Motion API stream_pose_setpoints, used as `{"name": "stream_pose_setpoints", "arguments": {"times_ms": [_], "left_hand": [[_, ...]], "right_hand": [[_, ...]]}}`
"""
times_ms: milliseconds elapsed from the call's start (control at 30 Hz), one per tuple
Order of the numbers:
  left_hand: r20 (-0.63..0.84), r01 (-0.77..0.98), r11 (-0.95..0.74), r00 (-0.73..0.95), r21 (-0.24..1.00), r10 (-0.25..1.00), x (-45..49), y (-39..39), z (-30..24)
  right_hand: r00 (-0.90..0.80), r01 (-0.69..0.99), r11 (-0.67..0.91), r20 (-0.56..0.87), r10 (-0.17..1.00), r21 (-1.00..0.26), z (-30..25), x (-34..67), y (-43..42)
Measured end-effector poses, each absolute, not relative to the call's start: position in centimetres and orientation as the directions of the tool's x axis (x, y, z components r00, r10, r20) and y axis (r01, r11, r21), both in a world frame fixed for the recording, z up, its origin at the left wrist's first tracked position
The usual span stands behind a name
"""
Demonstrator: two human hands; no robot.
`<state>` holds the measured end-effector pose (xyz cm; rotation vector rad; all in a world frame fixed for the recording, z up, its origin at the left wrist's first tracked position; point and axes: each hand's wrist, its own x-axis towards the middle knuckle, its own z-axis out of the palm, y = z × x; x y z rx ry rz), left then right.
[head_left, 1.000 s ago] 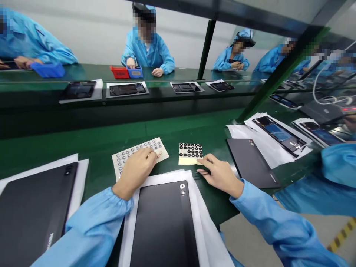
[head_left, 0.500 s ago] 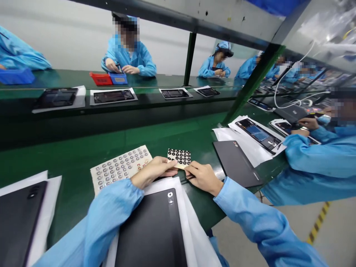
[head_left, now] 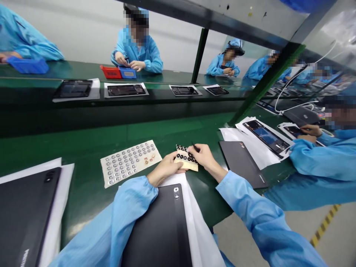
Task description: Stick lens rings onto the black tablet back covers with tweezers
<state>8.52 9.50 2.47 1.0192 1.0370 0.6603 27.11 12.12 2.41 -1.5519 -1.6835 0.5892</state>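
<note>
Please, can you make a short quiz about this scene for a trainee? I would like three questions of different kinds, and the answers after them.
1. True or false: the person's right hand holds a thin, dark, pointed tool.

2. Where does the large cream sheet of small grey ring stickers lie?
A) On the green workbench
B) In the right hand
C) On the floor

3. What lies under the black rectangular tablet in front of the person?

Key:
1. True
2. A
3. A white paper sheet
</note>
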Motion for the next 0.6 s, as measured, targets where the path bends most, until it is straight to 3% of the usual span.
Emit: {"name": "stream_pose_setpoints", "arguments": {"times_ms": [67,133,233,300,367,433,600], "left_hand": [[-0.37,0.04,0.383,0.367,0.923,0.854,8.3,9.4,3.1],[-0.353,0.073,0.348,0.316,0.935,0.881,7.1,8.7,4.2],[-0.136,0.372,0.052,0.204,0.927,0.969,3.3,5.9,6.0],[0.02,0.644,-0.174,0.24,0.745,0.971,0.5,2.7,6.6],[0.05,0.739,-0.299,0.339,0.603,0.939,-1.9,-0.7,6.4],[0.087,0.756,-0.401,0.42,0.518,0.903,-3.5,-3.6,5.4],[0.166,0.773,-0.481,0.456,0.413,0.874,-4.5,-6.1,3.0]], "right_hand": [[0.129,0.642,0.141,0.287,0.949,-0.753,3.6,27.0,10.9],[0.081,0.656,0.226,0.366,0.927,-0.72,4.6,26.7,8.1],[-0.389,0.608,0.592,0.451,0.803,-0.53,4.8,26.3,2.5],[-0.589,0.584,0.734,0.442,0.677,-0.346,4.1,26.1,-0.8],[-0.65,0.591,0.775,0.437,0.622,-0.224,3.3,25.9,-2.9],[-0.659,0.603,0.775,0.431,0.617,-0.187,2.6,25.7,-3.7],[-0.687,0.647,0.759,0.371,0.624,-0.079,2.9,24.7,-3.9]]}}
